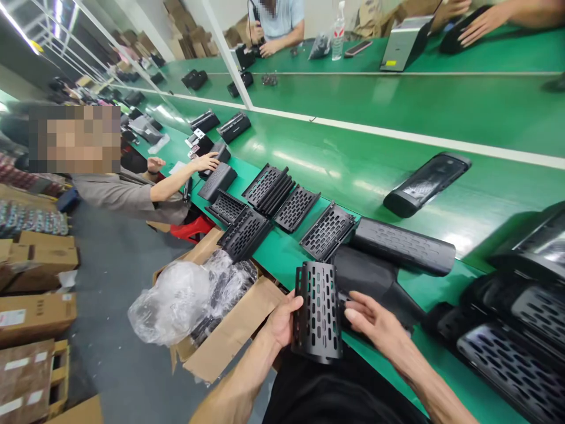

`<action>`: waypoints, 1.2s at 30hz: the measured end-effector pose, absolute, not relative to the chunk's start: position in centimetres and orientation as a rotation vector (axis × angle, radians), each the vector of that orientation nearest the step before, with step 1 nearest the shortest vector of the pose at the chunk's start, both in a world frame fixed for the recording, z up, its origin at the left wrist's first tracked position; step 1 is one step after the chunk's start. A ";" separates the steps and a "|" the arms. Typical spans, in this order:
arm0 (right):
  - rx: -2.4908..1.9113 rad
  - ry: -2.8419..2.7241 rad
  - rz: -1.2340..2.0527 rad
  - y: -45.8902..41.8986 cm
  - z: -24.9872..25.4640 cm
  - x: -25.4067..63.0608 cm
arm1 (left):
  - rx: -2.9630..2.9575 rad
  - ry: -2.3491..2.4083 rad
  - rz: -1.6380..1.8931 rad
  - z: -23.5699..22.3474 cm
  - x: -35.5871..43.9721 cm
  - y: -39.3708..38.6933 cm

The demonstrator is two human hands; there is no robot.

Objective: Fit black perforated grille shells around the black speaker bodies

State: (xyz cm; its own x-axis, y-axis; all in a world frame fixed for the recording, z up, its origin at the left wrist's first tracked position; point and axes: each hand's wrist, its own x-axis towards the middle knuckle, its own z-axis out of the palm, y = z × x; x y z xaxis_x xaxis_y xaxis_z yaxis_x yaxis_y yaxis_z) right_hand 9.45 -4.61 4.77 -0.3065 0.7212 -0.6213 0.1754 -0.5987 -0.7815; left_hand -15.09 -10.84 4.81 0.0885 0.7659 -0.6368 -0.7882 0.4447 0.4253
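My left hand grips a black curved cover with slotted holes along its left edge, thumb on the front. The cover stands roughly upright above my lap. At its right side is my right hand, fingers loosely bent and apart; whether the fingertips touch the edge is hard to see. Just behind lie a smooth black housing and a long black casing. More slotted covers lie along the bench: a single one, another, a stack and a pair at the bench edge.
An open carton with plastic-wrapped parts stands at the bench's left edge. A black unit sits on the green belt. Dark parts are piled at right. A co-worker's hand touches a black casing. Other people sit across.
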 end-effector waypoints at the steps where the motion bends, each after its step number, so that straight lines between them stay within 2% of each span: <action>1: -1.470 -0.918 2.096 -4.9 5.3 8.5 | -0.027 0.941 1.161 5.3 -14.7 -10.6; 8: -1.011 -0.300 2.367 -5.0 7.2 7.9 | 0.001 1.110 1.169 8.8 -13.2 -8.9; 13: -1.050 -0.071 2.261 -5.4 6.1 10.6 | 0.004 1.186 1.163 8.9 -13.3 -8.7; 21: -1.246 -0.106 2.078 -7.2 3.4 16.3 | -0.071 1.218 1.170 8.3 -14.2 -8.5; 28: -0.956 -0.116 2.316 -5.5 6.6 10.4 | -0.090 0.969 1.091 7.6 -12.9 -7.8; 31: -0.881 -0.180 2.401 -4.7 6.4 8.7 | -0.097 0.963 1.156 7.6 -12.2 -7.5; 36: -1.050 -0.147 2.216 -5.3 3.5 11.6 | -0.083 1.138 1.209 8.4 -12.6 -7.2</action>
